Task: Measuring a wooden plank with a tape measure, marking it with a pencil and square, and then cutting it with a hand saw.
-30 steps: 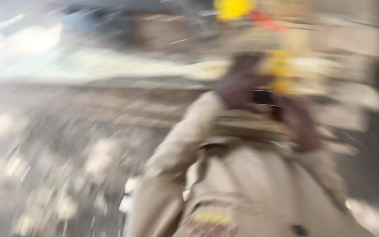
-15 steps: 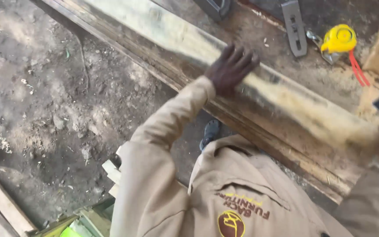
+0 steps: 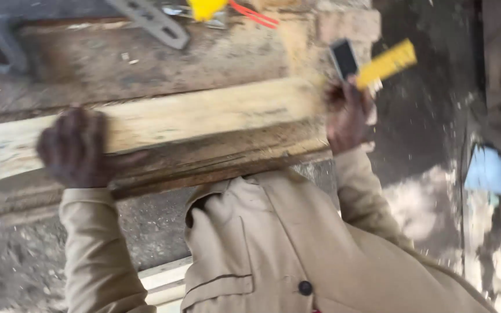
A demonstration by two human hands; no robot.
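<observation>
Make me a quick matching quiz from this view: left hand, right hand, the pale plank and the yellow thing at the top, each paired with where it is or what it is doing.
Things:
1. left hand
2. right hand
3. pale plank
4. yellow object with red cord

Places or states:
A. at the top edge of the view, on the workbench
B. at the plank's end, holding a dark phone-like object and a yellow stick
C. lying along the bench edge, under both hands
D. laid on top of the plank, near its left part

Pairs: 1-D, 2-B, 3-C, 4-A
</observation>
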